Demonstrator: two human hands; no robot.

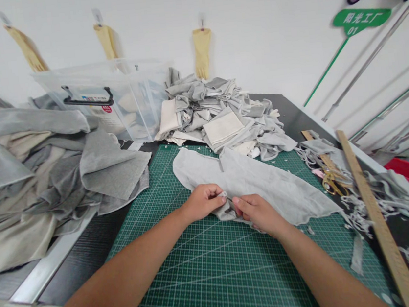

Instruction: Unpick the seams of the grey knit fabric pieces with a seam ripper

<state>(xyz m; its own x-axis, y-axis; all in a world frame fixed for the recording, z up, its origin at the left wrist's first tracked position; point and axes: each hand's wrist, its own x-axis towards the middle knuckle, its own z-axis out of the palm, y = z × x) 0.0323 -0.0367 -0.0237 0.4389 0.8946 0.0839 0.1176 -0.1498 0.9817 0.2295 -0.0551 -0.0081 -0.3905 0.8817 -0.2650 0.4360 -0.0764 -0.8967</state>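
Two hands meet at one spot on a pale grey fabric piece (266, 181) that lies spread across the green cutting mat (203, 272), toward the mat's far half. The left hand (203, 201) has its grip pressed together, pinching a small fold of the cloth's near edge. The right hand (258, 214) is closed too, its fingertips nipping the same edge just beside the left; whether a small tool sits between them I cannot tell.

To do this well, I judge the cloth should stay taut between the two pinches, with the rest lying flat on the mat so it does not drag. Work close to the edge.

Gold-handled scissors (331, 182) and a wooden ruler (378, 222) lie near the bench's right edge among grey offcuts (386, 197).
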